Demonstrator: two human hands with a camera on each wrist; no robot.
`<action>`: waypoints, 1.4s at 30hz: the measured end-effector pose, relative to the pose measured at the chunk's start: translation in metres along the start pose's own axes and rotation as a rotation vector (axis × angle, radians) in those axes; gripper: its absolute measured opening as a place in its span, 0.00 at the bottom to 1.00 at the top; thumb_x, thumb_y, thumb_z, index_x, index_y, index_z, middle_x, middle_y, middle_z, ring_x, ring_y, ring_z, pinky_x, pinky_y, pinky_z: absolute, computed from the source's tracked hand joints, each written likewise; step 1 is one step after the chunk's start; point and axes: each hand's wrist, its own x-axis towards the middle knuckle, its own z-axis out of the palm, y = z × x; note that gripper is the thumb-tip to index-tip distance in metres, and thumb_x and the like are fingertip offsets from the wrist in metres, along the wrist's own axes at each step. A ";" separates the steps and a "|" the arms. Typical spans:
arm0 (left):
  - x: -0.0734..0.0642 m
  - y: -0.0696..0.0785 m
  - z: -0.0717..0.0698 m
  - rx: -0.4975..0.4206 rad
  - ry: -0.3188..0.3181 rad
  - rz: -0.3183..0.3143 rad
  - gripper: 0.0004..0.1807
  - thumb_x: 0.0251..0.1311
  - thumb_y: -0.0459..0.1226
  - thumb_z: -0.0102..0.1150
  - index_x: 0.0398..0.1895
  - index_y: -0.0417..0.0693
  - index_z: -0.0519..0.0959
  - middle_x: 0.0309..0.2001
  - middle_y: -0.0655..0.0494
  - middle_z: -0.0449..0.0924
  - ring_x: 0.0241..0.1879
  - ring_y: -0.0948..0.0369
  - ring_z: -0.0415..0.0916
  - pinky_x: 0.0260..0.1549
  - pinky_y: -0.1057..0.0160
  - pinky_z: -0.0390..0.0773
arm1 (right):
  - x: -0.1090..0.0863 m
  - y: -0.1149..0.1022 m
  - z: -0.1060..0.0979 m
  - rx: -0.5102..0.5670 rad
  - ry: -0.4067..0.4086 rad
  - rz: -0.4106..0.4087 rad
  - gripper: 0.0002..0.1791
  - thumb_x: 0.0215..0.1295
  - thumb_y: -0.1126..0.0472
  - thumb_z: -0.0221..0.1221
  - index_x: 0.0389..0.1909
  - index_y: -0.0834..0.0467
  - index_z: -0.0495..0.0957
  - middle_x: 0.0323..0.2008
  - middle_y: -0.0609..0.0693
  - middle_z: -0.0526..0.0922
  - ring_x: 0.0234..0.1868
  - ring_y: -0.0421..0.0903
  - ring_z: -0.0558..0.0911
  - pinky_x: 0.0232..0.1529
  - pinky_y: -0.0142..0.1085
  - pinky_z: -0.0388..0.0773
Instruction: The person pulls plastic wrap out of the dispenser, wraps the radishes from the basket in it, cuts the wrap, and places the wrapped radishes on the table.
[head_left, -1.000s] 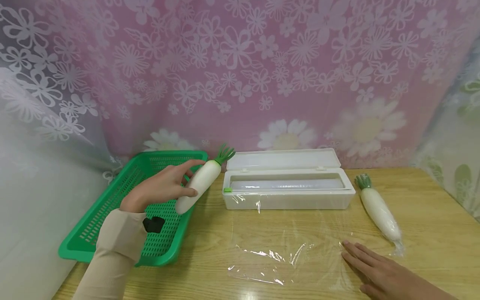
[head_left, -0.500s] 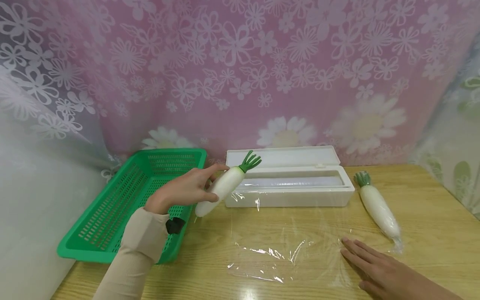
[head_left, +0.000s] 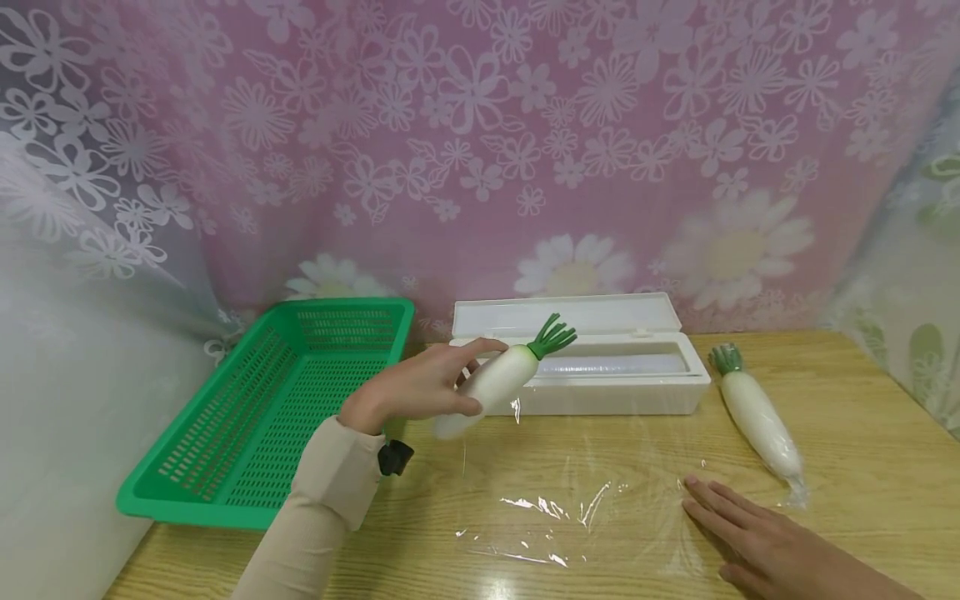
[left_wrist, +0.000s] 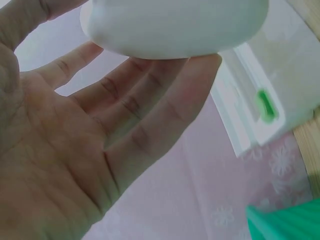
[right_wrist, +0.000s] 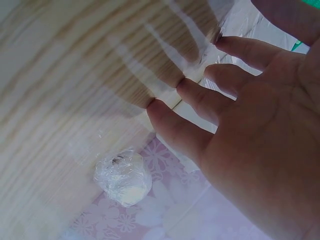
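My left hand [head_left: 423,383] grips a white radish [head_left: 504,379] with green stalks, holding it tilted above the left part of a clear plastic wrap sheet [head_left: 570,500]. In the left wrist view, the thumb and fingers close around the radish's pale body [left_wrist: 175,25]. My right hand [head_left: 757,533] rests fingertips down at the right edge of the sheet. Its fingers are extended in the right wrist view, tips touching the table [right_wrist: 60,90]. Behind the held radish stands an open white wrap dispenser [head_left: 615,396], from whose roll the sheet runs toward me.
A second radish [head_left: 759,421], wrapped in film with a twisted end, lies right of the dispenser. At the left sits a green slotted basket [head_left: 142,492]. A pink flowered curtain [head_left: 480,167] hangs behind the wooden table.
My left hand has carried the radish rightward from over the green basket's edge to over the wrap sheet, in front of the dispenser. The right hand has stayed nearly still.
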 end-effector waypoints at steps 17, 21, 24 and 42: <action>0.024 0.014 0.032 -0.031 -0.077 0.034 0.38 0.57 0.29 0.64 0.73 0.52 0.66 0.50 0.46 0.81 0.39 0.60 0.79 0.34 0.65 0.81 | 0.002 -0.004 -0.005 -0.007 -0.035 0.035 0.51 0.72 0.45 0.59 0.82 0.50 0.35 0.81 0.41 0.28 0.77 0.32 0.29 0.64 0.15 0.32; 0.030 0.016 0.040 -0.012 -0.094 0.044 0.39 0.56 0.30 0.64 0.73 0.53 0.66 0.50 0.46 0.80 0.39 0.60 0.78 0.33 0.65 0.80 | 0.002 -0.004 -0.006 -0.010 -0.031 0.035 0.51 0.72 0.44 0.58 0.82 0.50 0.35 0.81 0.42 0.28 0.77 0.32 0.30 0.64 0.15 0.30; 0.035 0.018 0.046 -0.005 -0.109 0.063 0.39 0.56 0.30 0.65 0.73 0.52 0.66 0.50 0.46 0.79 0.39 0.60 0.77 0.33 0.66 0.80 | 0.003 -0.005 -0.007 -0.003 -0.033 0.035 0.51 0.72 0.45 0.59 0.82 0.50 0.35 0.81 0.42 0.28 0.77 0.32 0.29 0.64 0.15 0.30; 0.054 0.029 0.084 0.140 -0.187 0.115 0.39 0.55 0.34 0.73 0.71 0.58 0.71 0.57 0.57 0.79 0.47 0.67 0.74 0.44 0.69 0.75 | -0.003 -0.004 -0.005 -0.023 -0.050 0.044 0.55 0.68 0.49 0.65 0.82 0.52 0.36 0.81 0.44 0.28 0.77 0.33 0.28 0.66 0.17 0.31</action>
